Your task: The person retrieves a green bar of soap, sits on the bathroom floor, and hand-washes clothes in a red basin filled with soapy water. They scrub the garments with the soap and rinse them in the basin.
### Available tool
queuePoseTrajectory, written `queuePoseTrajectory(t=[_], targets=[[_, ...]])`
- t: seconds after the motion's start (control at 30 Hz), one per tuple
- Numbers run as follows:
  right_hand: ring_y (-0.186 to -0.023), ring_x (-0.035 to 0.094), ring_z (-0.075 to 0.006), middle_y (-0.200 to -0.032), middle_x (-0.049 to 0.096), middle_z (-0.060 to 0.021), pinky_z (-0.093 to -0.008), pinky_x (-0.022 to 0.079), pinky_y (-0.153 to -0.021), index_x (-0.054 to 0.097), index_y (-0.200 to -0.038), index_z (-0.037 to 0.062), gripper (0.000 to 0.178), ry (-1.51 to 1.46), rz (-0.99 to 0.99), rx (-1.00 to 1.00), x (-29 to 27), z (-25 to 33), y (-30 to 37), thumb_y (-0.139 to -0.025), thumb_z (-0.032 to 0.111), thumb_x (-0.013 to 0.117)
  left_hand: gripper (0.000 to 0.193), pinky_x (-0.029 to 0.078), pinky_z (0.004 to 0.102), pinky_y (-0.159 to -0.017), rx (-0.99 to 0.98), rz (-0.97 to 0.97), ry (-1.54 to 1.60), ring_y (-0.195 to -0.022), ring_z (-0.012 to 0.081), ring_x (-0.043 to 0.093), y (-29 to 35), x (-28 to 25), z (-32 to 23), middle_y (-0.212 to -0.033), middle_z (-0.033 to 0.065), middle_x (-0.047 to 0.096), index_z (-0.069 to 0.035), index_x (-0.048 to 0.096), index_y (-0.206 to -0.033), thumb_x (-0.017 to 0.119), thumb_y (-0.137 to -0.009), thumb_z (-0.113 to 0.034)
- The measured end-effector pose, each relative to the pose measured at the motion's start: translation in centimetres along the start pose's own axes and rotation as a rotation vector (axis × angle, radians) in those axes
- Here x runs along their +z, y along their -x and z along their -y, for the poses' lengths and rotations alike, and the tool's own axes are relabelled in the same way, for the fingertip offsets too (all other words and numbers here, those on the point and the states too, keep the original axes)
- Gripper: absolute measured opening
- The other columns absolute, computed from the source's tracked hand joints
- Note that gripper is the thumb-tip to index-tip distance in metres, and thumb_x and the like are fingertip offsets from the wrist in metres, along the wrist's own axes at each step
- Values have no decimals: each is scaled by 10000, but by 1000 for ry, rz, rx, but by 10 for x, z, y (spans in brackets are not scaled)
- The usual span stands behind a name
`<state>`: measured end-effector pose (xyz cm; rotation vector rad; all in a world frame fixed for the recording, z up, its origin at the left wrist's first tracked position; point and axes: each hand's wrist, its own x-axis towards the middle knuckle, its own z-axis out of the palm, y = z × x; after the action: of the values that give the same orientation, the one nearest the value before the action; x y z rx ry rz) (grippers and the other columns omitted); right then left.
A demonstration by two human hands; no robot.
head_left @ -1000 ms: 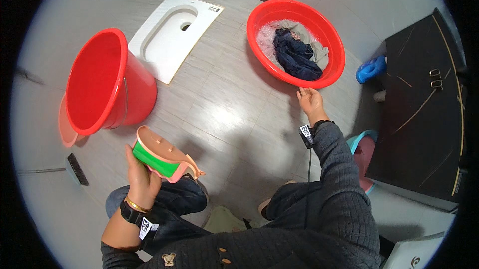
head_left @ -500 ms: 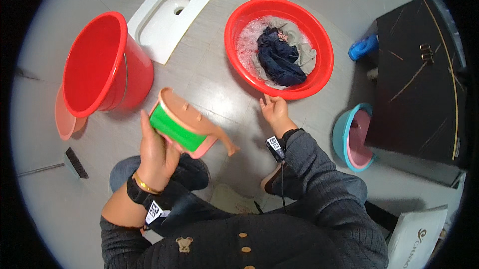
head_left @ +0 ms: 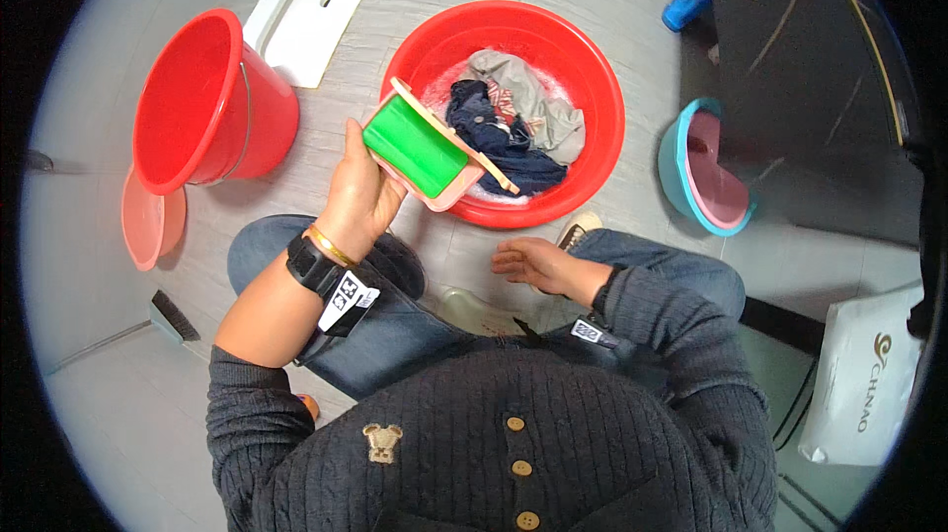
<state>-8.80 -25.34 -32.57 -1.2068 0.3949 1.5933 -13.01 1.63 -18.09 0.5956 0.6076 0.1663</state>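
The red basin [head_left: 592, 78] sits on the floor before the person's knees, holding wet clothes [head_left: 509, 117] in suds, with a red bucket [head_left: 197, 98] well apart to its left. The left hand [head_left: 360, 196] is clamped around a pink scoop with a green inside [head_left: 420, 152], held tilted over the basin's near rim, so pouring or dipping into the wash seems the step in hand. The right hand [head_left: 538, 264] hovers empty, fingers loosely apart, near the knee; the next move likely calls for steadying the scoop over the clothes.
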Motion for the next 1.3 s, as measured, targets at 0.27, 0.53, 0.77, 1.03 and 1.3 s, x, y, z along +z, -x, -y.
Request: queuePoseTrajectory(t=[0.27, 0.53, 0.77, 1.03, 1.3], targets=[[-857, 607, -162, -977, 613, -97, -291, 462, -751, 482, -1187, 51, 504, 585, -73, -812, 19, 36, 95, -986, 456, 260, 585, 483, 384, -912, -193, 22, -21, -1069, 257, 561, 12, 3, 67, -1206, 152, 545, -10, 439, -1252, 223, -984, -483], [-624, 578, -120, -821, 591, -38, -250, 465, -600, 526, -1132, 24, 383, 458, -64, -575, -22, 53, 84, -945, 354, 471, 584, 441, 402, -964, -143, 131, -55, -1116, 266, 529, -33, 26, 111, -1225, 155, 530, -6, 423, -1270, 238, -982, -478], [-499, 412, -61, -623, 457, 44, -222, 356, -483, 576, -964, 20, 142, 100, -1, -459, -69, 56, 73, -844, 68, 516, 519, 452, 373, -930, -355, 148, -183, -1057, 230, 541, -62, 33, 145, -1184, 131, 541, -7, 459, -1230, 263, -998, -428], [-491, 337, -45, -592, 371, 61, -204, 280, -467, 567, -915, -2, 110, -258, 26, -367, -174, 99, 135, -856, 66, 506, 550, 349, 302, -947, -197, 161, -400, -1089, 169, 485, -55, 34, 129, -1171, 79, 551, -44, 512, -1209, 350, -962, -509], [-459, 419, -106, -583, 479, -11, -259, 393, -470, 535, -857, 21, 87, -319, -674, -120, -296, 94, 87, -867, 75, 468, 308, 404, 297, -837, -162, 104, -463, -668, 146, 454, -62, 13, 116, -630, 7, 471, -94, 484, -654, 519, -940, -205]])
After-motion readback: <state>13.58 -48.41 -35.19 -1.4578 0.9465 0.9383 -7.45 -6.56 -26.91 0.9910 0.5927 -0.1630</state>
